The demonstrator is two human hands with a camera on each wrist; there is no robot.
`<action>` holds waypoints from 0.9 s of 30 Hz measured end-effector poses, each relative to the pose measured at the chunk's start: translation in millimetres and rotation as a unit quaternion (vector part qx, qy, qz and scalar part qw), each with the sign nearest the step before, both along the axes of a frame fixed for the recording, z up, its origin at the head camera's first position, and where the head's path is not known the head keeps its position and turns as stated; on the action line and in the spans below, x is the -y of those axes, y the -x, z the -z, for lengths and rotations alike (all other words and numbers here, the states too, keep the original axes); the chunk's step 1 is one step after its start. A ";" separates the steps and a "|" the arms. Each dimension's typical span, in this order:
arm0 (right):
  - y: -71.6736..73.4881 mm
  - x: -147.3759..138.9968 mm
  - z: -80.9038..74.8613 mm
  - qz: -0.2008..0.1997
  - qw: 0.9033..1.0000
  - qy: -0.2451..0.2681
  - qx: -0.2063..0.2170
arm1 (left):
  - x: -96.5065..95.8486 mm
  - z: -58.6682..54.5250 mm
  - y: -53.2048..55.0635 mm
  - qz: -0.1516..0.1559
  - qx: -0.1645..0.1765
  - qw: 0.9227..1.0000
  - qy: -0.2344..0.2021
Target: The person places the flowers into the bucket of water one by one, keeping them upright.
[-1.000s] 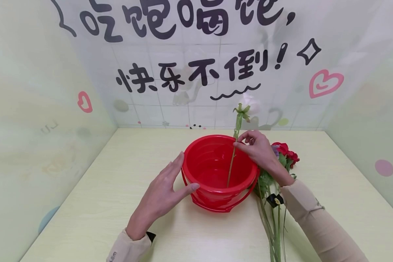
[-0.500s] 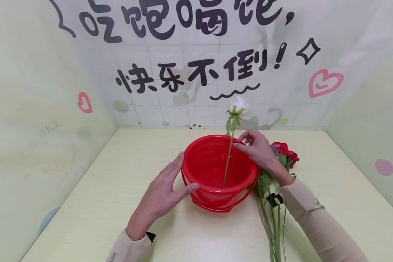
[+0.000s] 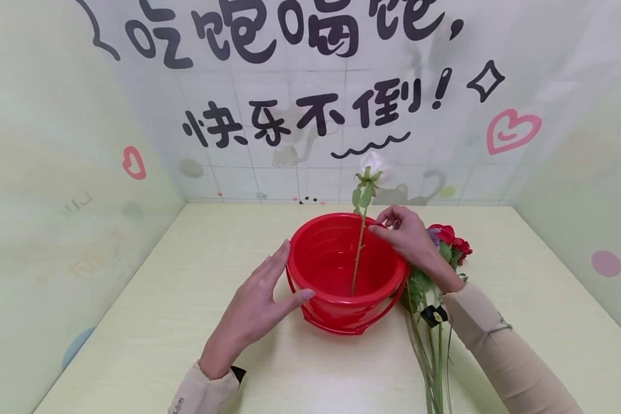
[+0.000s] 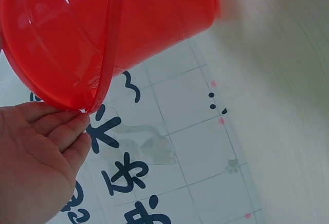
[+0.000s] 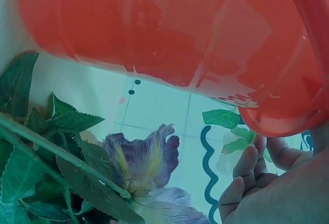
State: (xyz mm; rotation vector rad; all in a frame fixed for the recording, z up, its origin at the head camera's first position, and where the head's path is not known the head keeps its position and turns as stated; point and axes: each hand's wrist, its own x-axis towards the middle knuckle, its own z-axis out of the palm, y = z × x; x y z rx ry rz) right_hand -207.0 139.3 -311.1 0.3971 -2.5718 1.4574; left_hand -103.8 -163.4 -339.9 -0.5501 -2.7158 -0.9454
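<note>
A red bucket stands upright on the table, its handle folded down along the front. Inside it a long-stemmed white rose leans against the far rim, bloom above the bucket. My right hand is over the right far rim, fingers loosely bent and thumb tip near the stem, with a small gap between; the right wrist view puts its fingertips close to the rim. My left hand rests against the bucket's left side with fairly straight fingers, thumb at the front rim. In the left wrist view, fingertips touch the rim.
Beneath my right forearm lies a bunch of flowers, red and purple with green leaves and long stems, close beside the bucket. A black piece sits on the stems. Printed sheeting surrounds the table at back and sides.
The rose has slipped out of my right fingers and tipped to the left, coming to lean on the rim. Both hands and the bucket have stayed where they were.
</note>
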 end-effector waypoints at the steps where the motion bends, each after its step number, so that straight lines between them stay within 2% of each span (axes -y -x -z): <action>1: 0.2 -0.4 0.3 0.000 1.000 0.002 0.001 | -0.1 0.0 0.1 0.001 0.000 1.000 0.000; 12: -2.4 -7.4 0.3 -0.011 0.999 0.040 0.013 | -0.5 -0.5 0.5 0.000 0.002 1.000 0.000; 19: -11.2 -21.3 -5.3 -0.016 0.998 0.063 0.009 | -0.6 0.3 1.9 0.003 0.002 1.000 0.002; 27: -22.3 -42.0 -5.0 0.001 0.997 0.081 -0.008 | -1.1 0.8 4.5 0.004 0.004 1.000 0.000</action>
